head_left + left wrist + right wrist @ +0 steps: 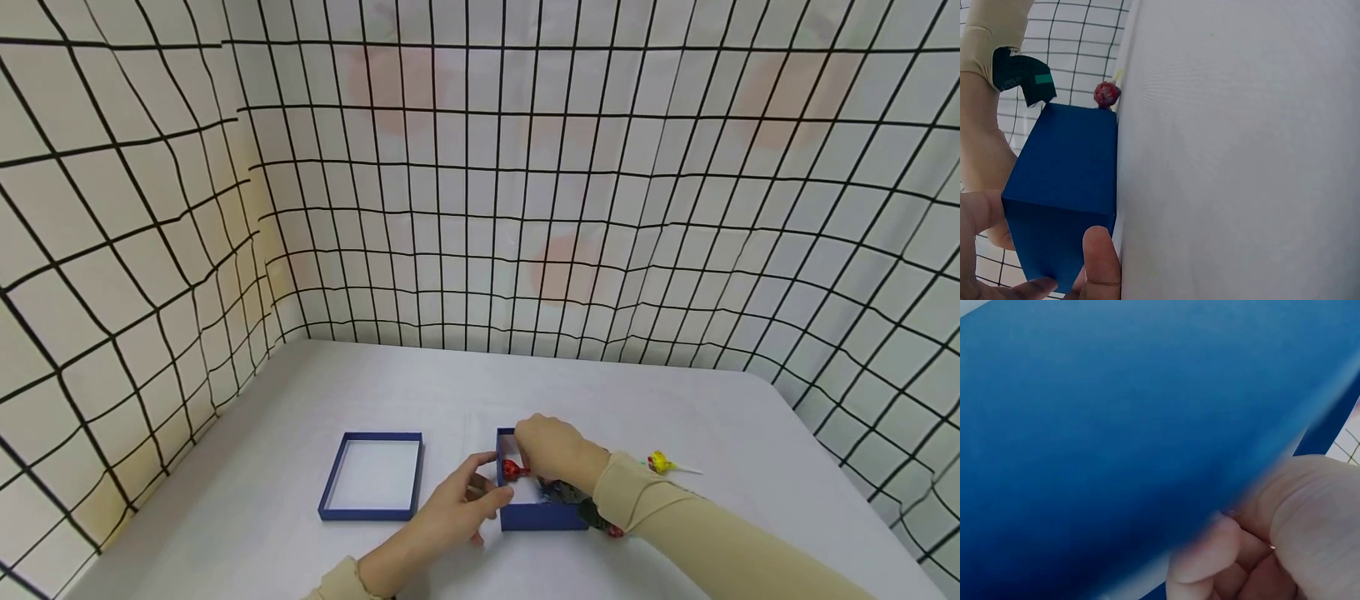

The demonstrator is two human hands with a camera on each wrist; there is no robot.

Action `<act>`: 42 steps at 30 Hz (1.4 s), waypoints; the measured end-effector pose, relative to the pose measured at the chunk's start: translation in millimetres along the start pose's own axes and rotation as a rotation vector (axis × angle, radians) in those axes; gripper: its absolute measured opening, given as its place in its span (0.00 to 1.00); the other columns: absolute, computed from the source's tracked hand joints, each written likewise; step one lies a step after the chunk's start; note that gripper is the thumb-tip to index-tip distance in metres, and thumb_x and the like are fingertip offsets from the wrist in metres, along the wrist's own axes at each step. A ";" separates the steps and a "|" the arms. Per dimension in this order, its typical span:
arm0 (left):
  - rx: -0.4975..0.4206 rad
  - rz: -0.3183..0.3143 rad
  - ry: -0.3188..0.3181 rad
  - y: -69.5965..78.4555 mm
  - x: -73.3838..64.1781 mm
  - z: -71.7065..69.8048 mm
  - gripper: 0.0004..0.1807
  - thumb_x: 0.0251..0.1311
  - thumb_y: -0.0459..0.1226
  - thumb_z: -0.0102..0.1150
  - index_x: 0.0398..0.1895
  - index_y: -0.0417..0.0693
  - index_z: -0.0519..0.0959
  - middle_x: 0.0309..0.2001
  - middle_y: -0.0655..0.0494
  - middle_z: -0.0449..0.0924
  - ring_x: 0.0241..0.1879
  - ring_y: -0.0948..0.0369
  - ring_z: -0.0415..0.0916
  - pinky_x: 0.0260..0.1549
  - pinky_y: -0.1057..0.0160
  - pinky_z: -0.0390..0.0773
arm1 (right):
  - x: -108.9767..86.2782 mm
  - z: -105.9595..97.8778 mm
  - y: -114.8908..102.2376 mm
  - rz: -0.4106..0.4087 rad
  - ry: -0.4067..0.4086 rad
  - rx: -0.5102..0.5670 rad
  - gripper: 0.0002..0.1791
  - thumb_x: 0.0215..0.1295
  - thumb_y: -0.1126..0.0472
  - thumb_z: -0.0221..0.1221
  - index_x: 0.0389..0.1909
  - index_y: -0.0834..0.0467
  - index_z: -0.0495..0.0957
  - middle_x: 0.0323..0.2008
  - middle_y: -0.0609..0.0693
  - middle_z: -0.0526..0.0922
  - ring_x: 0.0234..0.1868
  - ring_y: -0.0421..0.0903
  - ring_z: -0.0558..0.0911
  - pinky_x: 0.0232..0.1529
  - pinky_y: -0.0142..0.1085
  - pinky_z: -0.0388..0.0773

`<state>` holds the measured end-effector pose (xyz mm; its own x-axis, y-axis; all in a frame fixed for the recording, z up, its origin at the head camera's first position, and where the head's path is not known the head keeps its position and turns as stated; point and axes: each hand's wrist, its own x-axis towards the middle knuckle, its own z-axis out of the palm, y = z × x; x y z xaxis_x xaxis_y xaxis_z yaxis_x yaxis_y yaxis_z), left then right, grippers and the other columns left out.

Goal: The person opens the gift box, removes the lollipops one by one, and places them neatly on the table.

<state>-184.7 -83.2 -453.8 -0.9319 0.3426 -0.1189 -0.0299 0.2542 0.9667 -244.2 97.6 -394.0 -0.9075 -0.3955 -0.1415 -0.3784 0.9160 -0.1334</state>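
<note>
A blue box (542,518) with a pale inside stands open-topped on the table. My left hand (457,500) is at its left side, the index fingertip at the rim and the thumb near the front corner; in the left wrist view, fingers touch the box (1069,162). My right hand (557,450) reaches down into the box with curled fingers (1207,556). Whether it holds anything I cannot tell. Beside it, inside the box, lies a red-wrapped lollipop (513,471). The box wall hides part of this hand in the right wrist view.
A shallow blue-rimmed lid (371,515) lies left of the box, pale inside up. To the right are a yellow-wrapped lollipop (660,462) with a white stick and a red lollipop (1107,94) close to the box. Black-gridded curtains (465,192) surround the white table (420,375).
</note>
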 end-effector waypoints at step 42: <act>0.002 -0.025 -0.009 -0.3 1.2 -2.7 0.36 0.75 0.47 0.66 0.80 0.50 0.65 0.47 0.51 0.80 0.40 0.59 0.80 0.23 0.62 0.86 | -0.1 -8.9 13.9 -0.012 -0.020 0.063 0.10 0.62 0.69 0.73 0.25 0.54 0.88 0.24 0.44 0.85 0.26 0.44 0.78 0.32 0.41 0.86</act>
<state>-186.8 -85.3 -453.6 -0.9276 0.3442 -0.1450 -0.0523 0.2647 0.9629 -251.0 111.0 -387.1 -0.8989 -0.4084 -0.1586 -0.3766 0.9053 -0.1966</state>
